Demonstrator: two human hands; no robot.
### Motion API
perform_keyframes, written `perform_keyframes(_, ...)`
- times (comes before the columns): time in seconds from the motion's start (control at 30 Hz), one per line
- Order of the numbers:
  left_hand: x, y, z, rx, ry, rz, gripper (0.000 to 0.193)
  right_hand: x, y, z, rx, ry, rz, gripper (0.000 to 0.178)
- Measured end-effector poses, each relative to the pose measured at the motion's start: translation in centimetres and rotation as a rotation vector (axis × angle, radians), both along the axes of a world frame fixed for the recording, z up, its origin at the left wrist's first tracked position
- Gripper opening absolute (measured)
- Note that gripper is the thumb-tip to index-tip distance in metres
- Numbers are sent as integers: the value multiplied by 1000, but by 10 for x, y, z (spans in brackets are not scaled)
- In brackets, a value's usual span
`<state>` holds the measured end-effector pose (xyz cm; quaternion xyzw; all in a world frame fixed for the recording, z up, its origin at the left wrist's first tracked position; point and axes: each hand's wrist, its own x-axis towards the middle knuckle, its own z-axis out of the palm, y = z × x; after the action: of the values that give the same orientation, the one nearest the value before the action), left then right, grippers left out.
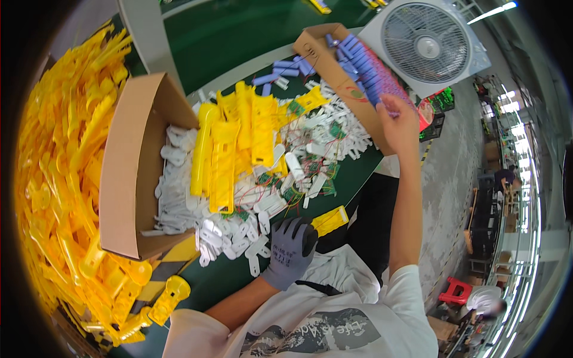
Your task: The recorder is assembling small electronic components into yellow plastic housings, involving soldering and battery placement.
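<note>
My left hand [291, 250], in a grey glove, is closed around one end of a yellow plastic housing [330, 222] near my lap. The housing's other end sticks out to the right of the glove. My bare right hand [400, 124] reaches over a long cardboard box [343, 80] with rows of blue-purple cylindrical battery cells [361, 62]. Its fingers are bent together at the near end of the rows; what they pinch is hidden. Between the hands lie small green circuit boards with thin wires [292, 196] and white plastic pieces [346, 134].
Yellow housings [224, 161] are stacked mid-table beside an open cardboard box [128, 173] of white parts. A big heap of yellow parts [65, 137] fills the left. Loose cells [285, 71] lie at the back. A box fan [425, 45] stands far right.
</note>
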<state>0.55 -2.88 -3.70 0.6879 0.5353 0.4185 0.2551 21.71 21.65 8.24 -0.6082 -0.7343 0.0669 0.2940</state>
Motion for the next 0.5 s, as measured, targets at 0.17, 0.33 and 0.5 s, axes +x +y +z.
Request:
perform_keyframes(0.17, -2, -1, 4, 30, 10, 8, 31, 49, 87, -13, -231, -338, -68, 78)
perform_keyframes(0.33, 0, 2, 8, 16, -13, 13, 28, 30, 109, -29, -414, -620, -296, 80)
perform_keyframes(0.5, -5, 0, 9, 1, -47, 20, 26, 15, 112, -27, -435, -585, -398, 77)
